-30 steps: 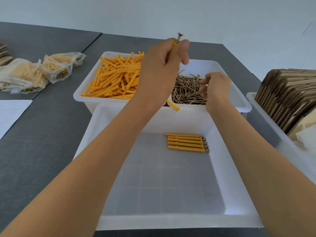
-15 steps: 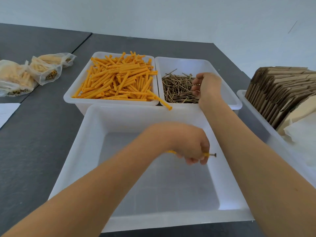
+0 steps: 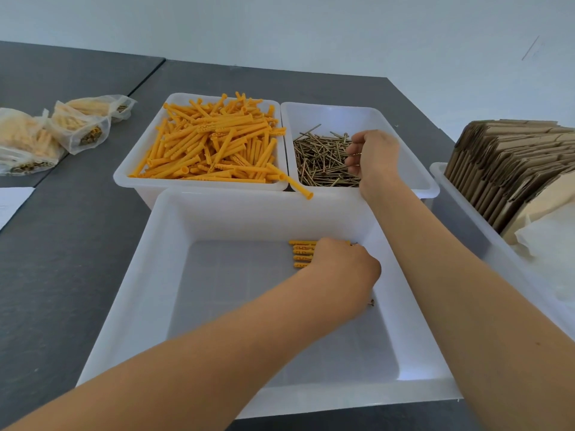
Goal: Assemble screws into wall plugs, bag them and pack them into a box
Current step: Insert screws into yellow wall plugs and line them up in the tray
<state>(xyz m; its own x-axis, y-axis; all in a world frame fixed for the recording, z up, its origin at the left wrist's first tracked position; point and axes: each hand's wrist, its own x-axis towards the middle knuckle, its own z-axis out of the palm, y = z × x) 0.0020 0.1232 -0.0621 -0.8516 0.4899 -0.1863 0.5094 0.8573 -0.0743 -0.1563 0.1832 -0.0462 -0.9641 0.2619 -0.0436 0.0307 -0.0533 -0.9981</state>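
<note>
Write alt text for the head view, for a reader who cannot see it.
A person's left hand reaches into a front white bin beside a row of assembled plugs, while the right hand picks at screws in a back bin. Beside that stands a bin of orange plugs; filled bags lie left, flat cartons right.

Dark grey tables (image 3: 56, 275) abutting; pale plain wall (image 3: 280, 26) behind.

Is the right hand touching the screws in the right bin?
Touching: the head view shows the right hand with its curled fingers on the screws.
</note>
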